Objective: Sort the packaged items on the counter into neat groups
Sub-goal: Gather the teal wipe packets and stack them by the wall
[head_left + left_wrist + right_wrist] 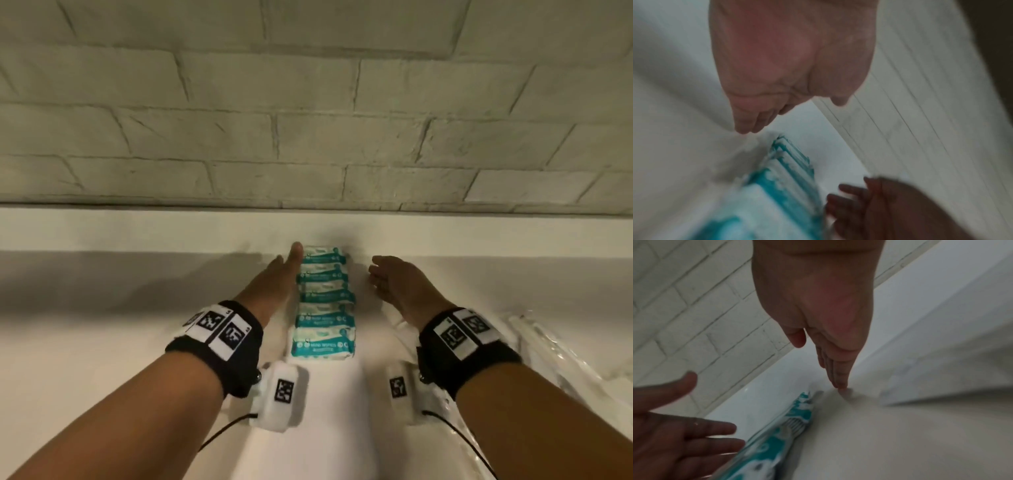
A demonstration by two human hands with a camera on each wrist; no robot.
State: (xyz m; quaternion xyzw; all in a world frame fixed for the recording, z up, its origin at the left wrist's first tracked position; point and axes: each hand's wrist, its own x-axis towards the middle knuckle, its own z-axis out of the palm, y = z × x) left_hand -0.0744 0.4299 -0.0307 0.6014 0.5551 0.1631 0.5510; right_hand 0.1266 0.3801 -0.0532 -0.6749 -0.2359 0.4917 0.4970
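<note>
Teal-and-white wipe packets (323, 301) are seen lined up in 1 overlapping row at the centre of the head view, running from the lower middle of the frame up toward the raised ledge of the white counter (102, 342). The left hand (274, 284) is held flat with straight fingers along the row's left edge, apparently touching the upper packets; nothing is gripped by it. The right hand (397, 284) is kept apart from the row on its right side, fingers relaxed and slightly bent, holding nothing; in the right wrist view its fingertips (840, 386) are pointed down at the counter surface. Crumpled clear plastic wrap (555, 346) is seen at the right edge. A pale brick wall (308, 102) fills the upper half of the frame.
</note>
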